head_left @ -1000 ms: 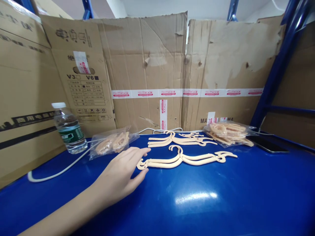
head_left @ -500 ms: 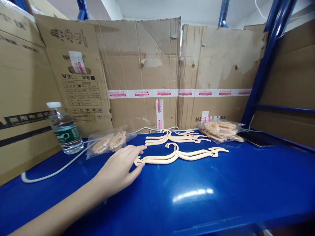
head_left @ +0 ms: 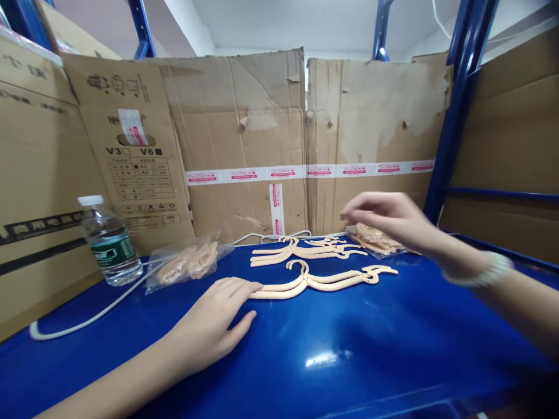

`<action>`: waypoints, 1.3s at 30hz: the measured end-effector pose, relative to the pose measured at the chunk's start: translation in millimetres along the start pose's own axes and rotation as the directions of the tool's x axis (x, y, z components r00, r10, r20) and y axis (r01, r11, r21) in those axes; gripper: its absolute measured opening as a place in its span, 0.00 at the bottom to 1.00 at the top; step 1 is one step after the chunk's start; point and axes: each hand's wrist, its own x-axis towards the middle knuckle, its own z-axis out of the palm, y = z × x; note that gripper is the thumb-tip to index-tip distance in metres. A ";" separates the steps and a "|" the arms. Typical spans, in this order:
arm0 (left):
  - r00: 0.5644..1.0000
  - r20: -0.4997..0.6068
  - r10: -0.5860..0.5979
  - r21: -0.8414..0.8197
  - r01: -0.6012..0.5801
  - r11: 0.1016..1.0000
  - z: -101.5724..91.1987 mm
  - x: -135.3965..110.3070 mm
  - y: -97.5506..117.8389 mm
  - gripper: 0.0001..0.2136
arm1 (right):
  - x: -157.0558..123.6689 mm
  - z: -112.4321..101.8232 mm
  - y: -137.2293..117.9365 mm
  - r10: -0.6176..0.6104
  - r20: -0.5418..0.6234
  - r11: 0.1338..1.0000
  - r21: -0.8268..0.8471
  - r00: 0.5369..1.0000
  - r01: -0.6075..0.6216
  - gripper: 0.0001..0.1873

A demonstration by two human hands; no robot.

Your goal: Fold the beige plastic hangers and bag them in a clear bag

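A beige folding clothes hanger (head_left: 332,284) lies spread out on the blue shelf, its hook turned to the back. My left hand (head_left: 220,317) rests on its left end, fingers laid over the tip and thumb apart. That end is hidden under the fingers. Behind it lie more beige hangers (head_left: 301,251), side by side. My right hand (head_left: 388,212), with a pale beaded bracelet at the wrist, is raised in front of a clear bag of beige pieces (head_left: 378,243). Motion smears its fingers, so any hold is unclear.
At the left, a water bottle (head_left: 109,247) stands beside another clear bag of beige pieces (head_left: 187,265). A white cable (head_left: 94,321) curls over the blue shelf (head_left: 279,361). Cardboard sheets (head_left: 244,128) wall the back, and a blue metal post (head_left: 458,116) rises at the right.
My right hand has come into view from the right, over the right bag. My left thumb has moved off the hanger's end while the fingers stay on it. The view has shifted slightly.
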 end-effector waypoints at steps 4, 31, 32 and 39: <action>0.998 0.048 -0.033 -0.079 0.036 0.996 1.0 7.0 -6.5 0.14 | 54.5 26.2 56.3 0.100 0.258 0.917 -0.398 0.961 0.011 0.13; 0.989 0.059 -0.137 -0.407 0.149 0.901 12.6 7.0 -29.7 0.12 | 68.1 65.9 132.1 0.188 0.403 0.725 -0.672 0.896 0.151 0.15; 0.990 0.055 -0.127 -0.410 0.139 0.902 13.0 6.6 -29.9 0.12 | 67.9 66.8 131.2 0.187 0.402 0.724 -0.674 0.896 0.151 0.15; 0.989 0.007 -0.145 -0.420 0.135 0.897 11.0 5.1 -29.9 0.10 | 64.3 70.0 125.8 0.195 0.306 0.738 -0.672 0.932 0.066 0.13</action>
